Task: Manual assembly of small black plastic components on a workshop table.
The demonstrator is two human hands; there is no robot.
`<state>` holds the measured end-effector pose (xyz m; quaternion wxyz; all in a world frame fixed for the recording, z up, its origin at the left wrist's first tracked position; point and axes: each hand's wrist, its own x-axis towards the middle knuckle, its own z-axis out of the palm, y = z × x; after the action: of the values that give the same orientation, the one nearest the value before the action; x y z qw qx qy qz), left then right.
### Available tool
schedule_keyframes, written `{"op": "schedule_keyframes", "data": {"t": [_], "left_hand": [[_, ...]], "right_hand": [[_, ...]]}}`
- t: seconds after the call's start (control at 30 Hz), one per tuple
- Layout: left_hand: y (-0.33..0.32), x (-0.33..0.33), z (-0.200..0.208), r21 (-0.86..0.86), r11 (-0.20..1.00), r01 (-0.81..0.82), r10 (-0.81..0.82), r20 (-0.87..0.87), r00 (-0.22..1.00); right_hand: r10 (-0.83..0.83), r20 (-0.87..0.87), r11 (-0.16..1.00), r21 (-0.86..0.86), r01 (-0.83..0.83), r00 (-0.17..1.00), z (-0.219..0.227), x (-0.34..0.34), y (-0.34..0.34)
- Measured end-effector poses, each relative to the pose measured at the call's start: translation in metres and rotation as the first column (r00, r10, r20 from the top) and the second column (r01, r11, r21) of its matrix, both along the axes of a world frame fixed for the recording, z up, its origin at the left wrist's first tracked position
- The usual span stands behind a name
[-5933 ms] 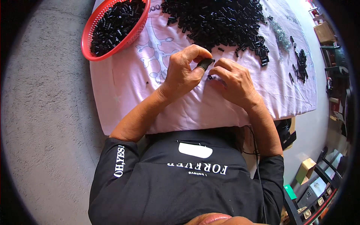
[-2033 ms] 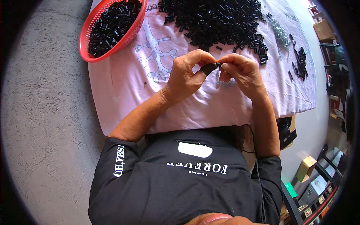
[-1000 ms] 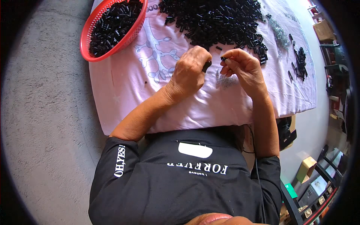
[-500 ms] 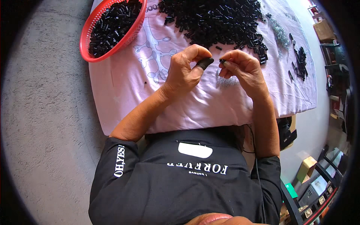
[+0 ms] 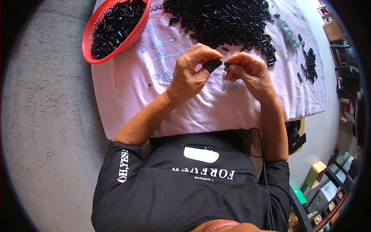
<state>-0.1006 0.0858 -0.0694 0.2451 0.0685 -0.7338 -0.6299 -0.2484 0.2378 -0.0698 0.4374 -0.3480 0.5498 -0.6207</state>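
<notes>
Though indistinct, black piece [image 5: 227, 65] in right fingers [image 5: 240, 58].

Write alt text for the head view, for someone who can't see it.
The right hand pinches a small black part close beside the left hand, which wears a dark thumb cover, above a pale pink cloth. Beyond lies a heap of black pieces, with a red basket of similar pieces leftward.

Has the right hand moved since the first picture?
Yes. Judged against the pile of black pieces, the right hand has shifted rightward and slightly up the picture, nearer the pile's lower right edge.
</notes>
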Motion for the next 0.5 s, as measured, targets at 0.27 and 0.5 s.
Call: {"op": "schedule_keyframes", "data": {"t": [0.27,0.5], "left_hand": [[0.0040,0.0012,-0.0018,0.072,0.997,0.025,-0.027,0.028,0.999],[0.0012,0.0013,-0.0063,-0.043,0.998,0.038,-0.037,0.014,0.999]], "right_hand": [[0.012,0.008,1.000,0.009,-0.012,1.000,-0.0003,-0.0003,0.0000],[-0.001,-0.005,1.000,0.002,0.001,1.000,-0.0014,-0.0008,-0.0005]]}}
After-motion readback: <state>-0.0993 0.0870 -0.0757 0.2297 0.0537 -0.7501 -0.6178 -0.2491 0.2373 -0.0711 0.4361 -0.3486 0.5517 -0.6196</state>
